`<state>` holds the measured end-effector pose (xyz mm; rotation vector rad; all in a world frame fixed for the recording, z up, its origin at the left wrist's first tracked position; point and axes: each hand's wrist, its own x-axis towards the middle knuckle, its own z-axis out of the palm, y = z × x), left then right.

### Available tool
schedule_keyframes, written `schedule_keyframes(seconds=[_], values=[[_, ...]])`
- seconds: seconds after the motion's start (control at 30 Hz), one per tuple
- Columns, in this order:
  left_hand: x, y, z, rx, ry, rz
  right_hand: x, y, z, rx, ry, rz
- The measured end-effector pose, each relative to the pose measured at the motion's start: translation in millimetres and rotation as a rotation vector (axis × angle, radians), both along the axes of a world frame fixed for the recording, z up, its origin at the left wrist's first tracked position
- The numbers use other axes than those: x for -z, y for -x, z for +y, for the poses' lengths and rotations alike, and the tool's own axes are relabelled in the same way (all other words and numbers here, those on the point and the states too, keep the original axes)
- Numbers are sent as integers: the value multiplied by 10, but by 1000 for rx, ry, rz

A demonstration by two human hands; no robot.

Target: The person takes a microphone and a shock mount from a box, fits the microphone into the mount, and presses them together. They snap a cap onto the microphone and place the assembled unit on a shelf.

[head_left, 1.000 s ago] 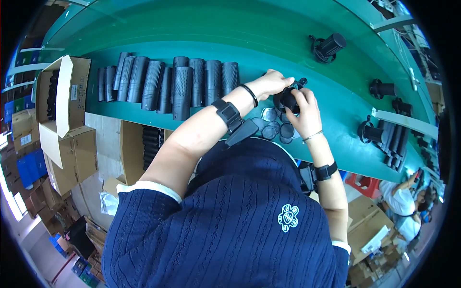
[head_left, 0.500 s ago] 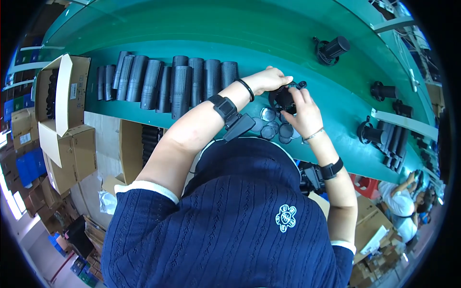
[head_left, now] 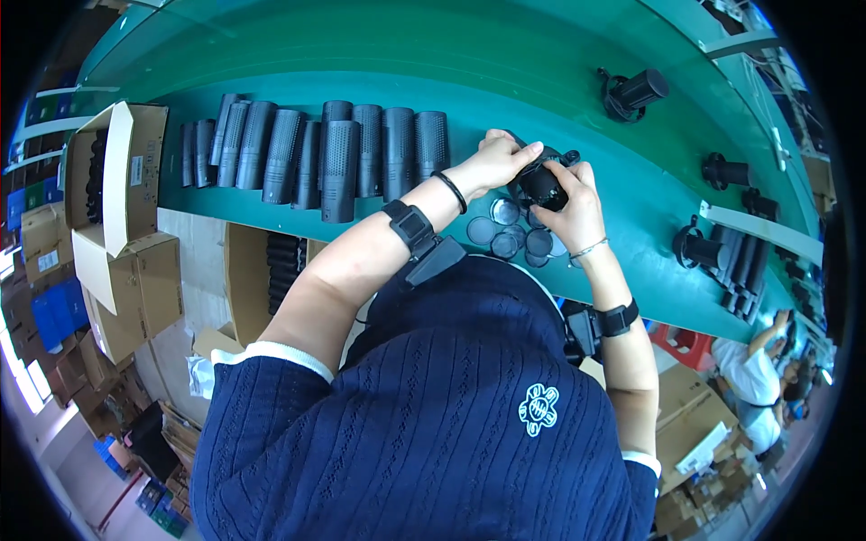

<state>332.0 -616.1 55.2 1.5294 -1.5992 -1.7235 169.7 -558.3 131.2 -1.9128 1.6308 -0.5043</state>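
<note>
Between my two hands is a black ring-shaped mount (head_left: 543, 187) with a dark glossy round middle and a small knob on its far side. My left hand (head_left: 494, 164) closes on its left edge, with the thumb across the top. My right hand (head_left: 579, 212) grips it from the right, thumb and fingers on the round middle. Their undersides are hidden. Close below lie several small round dark caps (head_left: 505, 212), some with a clear shine. To the left stand several black tubes (head_left: 339, 171) with a textured upper part, in a row.
The green bench (head_left: 361, 86) has a raised far wall. Black cylinders in ring mounts (head_left: 624, 95) stand at the right, beside more black tubes (head_left: 741, 270). An open carton (head_left: 135, 180) sits at the left edge. Another person (head_left: 753, 379) is at the far right.
Both hands have shifted slightly on the ring mount, and its glossy round middle shows more now. My left forearm has moved a little down and to the left.
</note>
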Motion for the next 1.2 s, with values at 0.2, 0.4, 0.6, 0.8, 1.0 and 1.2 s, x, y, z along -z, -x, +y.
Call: schedule_keyframes(seconds=[0.2, 0.4, 0.6, 0.8, 1.0, 1.2], values=[[-61, -10, 32, 38, 16, -9, -26, -48, 10, 17, -26, -20], [-13, -15, 39, -34, 67, -7, 6, -46, -9, -10, -37, 27], [-110, -22, 21, -423, -665, 221, 32, -28, 33, -19, 40, 23], [30, -83, 114, -447, -890, 586, 26, -44, 143, -35, 215, -19], [92, -99, 184, -447, -762, 1039, 0, -56, 245, 310, 11, -280], [-183, -82, 142, -428, -880, 1090, -127, -88, 211, 171, 154, -184]])
